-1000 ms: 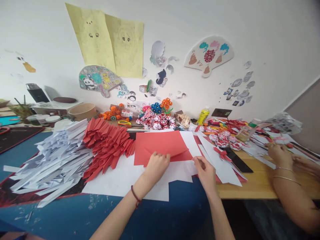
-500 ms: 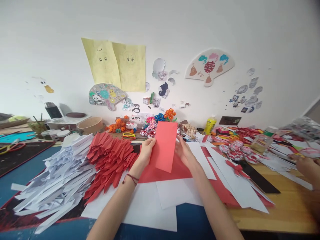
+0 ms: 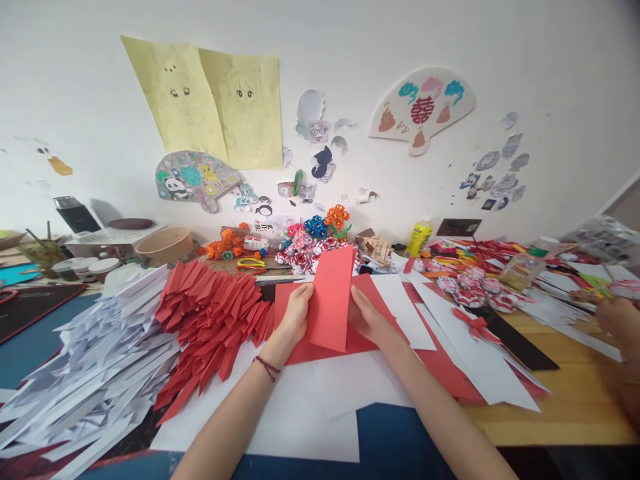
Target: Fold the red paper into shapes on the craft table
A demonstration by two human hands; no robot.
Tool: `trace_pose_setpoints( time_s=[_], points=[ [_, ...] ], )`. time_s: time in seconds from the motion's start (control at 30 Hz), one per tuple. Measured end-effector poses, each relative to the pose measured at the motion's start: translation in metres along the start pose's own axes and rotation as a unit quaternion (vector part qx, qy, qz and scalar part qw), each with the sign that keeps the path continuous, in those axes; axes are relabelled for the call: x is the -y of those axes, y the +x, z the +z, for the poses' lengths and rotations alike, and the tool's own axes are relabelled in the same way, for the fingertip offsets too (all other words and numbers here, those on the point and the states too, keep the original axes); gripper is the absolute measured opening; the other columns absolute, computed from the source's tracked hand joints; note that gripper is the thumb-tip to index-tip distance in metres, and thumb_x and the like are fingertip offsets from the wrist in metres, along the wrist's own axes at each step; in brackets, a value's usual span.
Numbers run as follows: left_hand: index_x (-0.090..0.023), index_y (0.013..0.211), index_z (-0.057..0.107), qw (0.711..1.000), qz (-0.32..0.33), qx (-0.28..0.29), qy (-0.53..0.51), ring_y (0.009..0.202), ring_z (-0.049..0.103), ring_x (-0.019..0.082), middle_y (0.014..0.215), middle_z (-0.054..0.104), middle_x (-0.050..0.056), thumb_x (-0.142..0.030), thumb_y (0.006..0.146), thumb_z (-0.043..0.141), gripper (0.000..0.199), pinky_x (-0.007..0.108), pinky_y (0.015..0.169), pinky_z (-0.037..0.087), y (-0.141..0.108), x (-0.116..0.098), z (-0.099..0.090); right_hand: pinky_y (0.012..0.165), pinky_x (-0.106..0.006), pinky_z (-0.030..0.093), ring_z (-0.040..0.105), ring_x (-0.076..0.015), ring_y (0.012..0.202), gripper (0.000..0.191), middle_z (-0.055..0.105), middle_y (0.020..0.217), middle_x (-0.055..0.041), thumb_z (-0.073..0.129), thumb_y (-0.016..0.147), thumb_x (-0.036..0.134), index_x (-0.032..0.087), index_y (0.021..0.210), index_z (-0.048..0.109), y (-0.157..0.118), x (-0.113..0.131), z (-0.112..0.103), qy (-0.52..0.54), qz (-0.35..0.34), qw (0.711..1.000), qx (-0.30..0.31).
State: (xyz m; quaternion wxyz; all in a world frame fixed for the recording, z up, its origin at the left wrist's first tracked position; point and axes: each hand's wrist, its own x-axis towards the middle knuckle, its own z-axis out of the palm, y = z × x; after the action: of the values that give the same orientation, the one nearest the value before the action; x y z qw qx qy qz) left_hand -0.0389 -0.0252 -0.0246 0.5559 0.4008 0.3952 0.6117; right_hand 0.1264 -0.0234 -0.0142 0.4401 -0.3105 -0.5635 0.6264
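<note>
A folded red paper [image 3: 330, 300] stands upright between my hands, above a larger red sheet [image 3: 370, 300] on the table. My left hand [image 3: 299, 310] grips its left edge, thumb on the front face. At the right edge, my right hand [image 3: 364, 315] is closed on the paper, its fingers partly hidden behind it. White sheets [image 3: 300, 413] lie under the red sheet. Left of my hands are a heap of folded red strips [image 3: 210, 327] and a heap of folded white strips [image 3: 100, 367].
Paper flowers [image 3: 315, 233] and a yellow bottle [image 3: 419, 238] stand near the wall. Long white sheets [image 3: 470, 353] lie at right, with a clear container [image 3: 523, 272] beyond. Another person's hand [image 3: 617, 320] is at the right edge. A round tan bowl [image 3: 165, 247] stands at back left.
The view has shifted, so the wall items sit higher. The red paper has turned slightly, showing a fold at its right edge, and my right hand has closed in on that edge.
</note>
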Motion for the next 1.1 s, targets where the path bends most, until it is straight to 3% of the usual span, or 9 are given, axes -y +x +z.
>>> trace_pose_setpoints(
  time_s=[0.17, 0.33, 0.47, 0.53, 0.6, 0.7, 0.87, 1.0, 1.1],
  points=[
    [-0.015, 0.078, 0.064, 0.987, 0.056, -0.047, 0.145, 0.076, 0.057, 0.016, 0.084, 0.066, 0.004, -0.046, 0.077, 0.06, 0.031, 0.024, 0.068, 0.042, 0.0, -0.002, -0.002, 0.084, -0.04, 0.052, 0.064, -0.0277, 0.107, 0.06, 0.07, 0.113, -0.0087, 0.044, 0.085, 0.07, 0.025, 0.122, 0.058, 0.006, -0.002, -0.009, 0.07, 0.003, 0.996, -0.047],
    [-0.014, 0.082, 0.069, 0.96, 0.083, 0.029, 0.267, 0.074, 0.059, 0.018, 0.08, 0.068, 0.005, -0.048, 0.075, 0.063, 0.035, 0.023, 0.064, 0.041, 0.006, -0.022, -0.018, 0.082, -0.038, 0.054, 0.063, -0.0267, 0.11, 0.053, 0.067, 0.12, -0.0062, 0.056, 0.081, 0.063, 0.025, 0.117, 0.061, 0.018, -0.001, -0.039, 0.088, -0.02, 0.983, -0.159],
    [-0.016, 0.077, 0.071, 0.909, 0.124, 0.084, 0.39, 0.066, 0.058, 0.016, 0.071, 0.068, 0.002, -0.045, 0.074, 0.063, 0.03, 0.024, 0.063, 0.04, 0.01, -0.036, -0.032, 0.076, -0.038, 0.053, 0.068, -0.0256, 0.088, 0.046, 0.073, 0.098, -0.0088, 0.07, 0.073, 0.052, 0.02, 0.106, 0.068, 0.016, -0.002, -0.051, -0.093, -0.026, 0.971, -0.219],
    [-0.017, 0.074, 0.072, 0.877, 0.144, 0.117, 0.444, 0.065, 0.057, 0.016, 0.069, 0.069, 0.002, -0.041, 0.075, 0.062, 0.027, 0.024, 0.063, 0.04, 0.009, -0.038, -0.033, 0.084, -0.04, 0.05, 0.066, -0.0256, 0.091, 0.043, 0.072, 0.098, -0.0092, 0.07, 0.074, 0.049, 0.02, 0.106, 0.069, 0.012, -0.002, -0.046, -0.255, -0.107, 0.93, -0.242],
    [-0.018, 0.076, 0.073, 0.844, 0.158, 0.132, 0.495, 0.066, 0.059, 0.016, 0.071, 0.07, 0.002, -0.038, 0.077, 0.06, 0.023, 0.024, 0.064, 0.04, 0.006, -0.037, -0.03, 0.095, -0.043, 0.043, 0.061, -0.0263, 0.104, 0.038, 0.069, 0.11, -0.0087, 0.067, 0.078, 0.045, 0.023, 0.11, 0.068, 0.009, -0.002, -0.036, -0.391, -0.202, 0.875, -0.204],
    [-0.02, 0.081, 0.073, 0.797, 0.16, 0.143, 0.565, 0.07, 0.061, 0.017, 0.078, 0.072, 0.004, -0.034, 0.082, 0.055, 0.022, 0.025, 0.066, 0.039, 0.0, -0.034, -0.02, 0.103, -0.045, 0.035, 0.06, -0.0256, 0.106, 0.025, 0.07, 0.109, -0.0064, 0.062, 0.085, 0.042, 0.026, 0.103, 0.07, 0.006, -0.003, -0.019, -0.489, -0.242, 0.833, -0.087],
    [-0.021, 0.082, 0.072, 0.755, 0.155, 0.148, 0.619, 0.072, 0.063, 0.018, 0.08, 0.073, 0.004, -0.03, 0.084, 0.054, 0.021, 0.026, 0.067, 0.036, -0.009, -0.03, -0.006, 0.105, -0.046, 0.03, 0.065, -0.0215, 0.081, 0.016, 0.074, 0.087, -0.0021, 0.063, 0.086, 0.04, 0.026, 0.085, 0.072, 0.007, -0.009, -0.014, -0.532, -0.204, 0.822, -0.007],
    [-0.022, 0.081, 0.071, 0.758, 0.163, 0.131, 0.617, 0.071, 0.062, 0.017, 0.08, 0.073, 0.003, -0.028, 0.083, 0.056, 0.017, 0.026, 0.068, 0.035, -0.01, -0.024, -0.003, 0.085, -0.036, 0.039, 0.063, -0.0197, 0.072, 0.012, 0.074, 0.08, -0.0018, 0.065, 0.085, 0.033, 0.025, 0.078, 0.072, 0.009, -0.015, -0.019, -0.552, -0.179, 0.814, -0.025],
    [-0.022, 0.078, 0.07, 0.75, 0.188, 0.128, 0.621, 0.07, 0.062, 0.017, 0.076, 0.072, 0.001, -0.026, 0.083, 0.054, 0.017, 0.026, 0.07, 0.034, -0.01, -0.019, -0.002, 0.074, -0.032, 0.037, 0.062, -0.0191, 0.068, 0.013, 0.073, 0.075, -0.0016, 0.064, 0.084, 0.028, 0.024, 0.074, 0.072, 0.009, -0.016, -0.019, -0.568, -0.167, 0.804, -0.046]
  ],
)
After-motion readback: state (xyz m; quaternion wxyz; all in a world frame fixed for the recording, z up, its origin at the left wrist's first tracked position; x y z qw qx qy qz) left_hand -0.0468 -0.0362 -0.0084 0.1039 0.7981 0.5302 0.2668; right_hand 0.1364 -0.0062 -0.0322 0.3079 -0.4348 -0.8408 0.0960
